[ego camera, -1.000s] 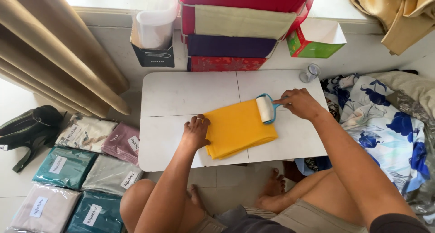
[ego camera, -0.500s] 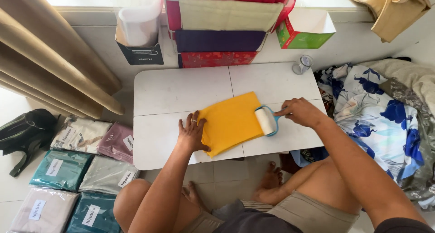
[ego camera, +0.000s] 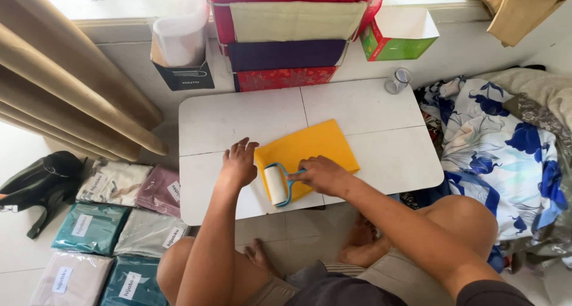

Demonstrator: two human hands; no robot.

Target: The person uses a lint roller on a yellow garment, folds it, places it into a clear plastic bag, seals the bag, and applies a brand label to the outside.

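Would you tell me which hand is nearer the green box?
Right. The right hand lies below the green box, holding the roller; the left hand is further left.

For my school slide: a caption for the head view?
Right hand runs lint roller over folded yellow cloth; left hand steadies it.

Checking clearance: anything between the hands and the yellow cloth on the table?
Nothing visible. The left hand presses the yellow cloth's left edge; the right hand holds the lint roller directly on its near-left end.

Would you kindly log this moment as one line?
left hand: pressing yellow cloth | right hand: holding lint roller on cloth | white table
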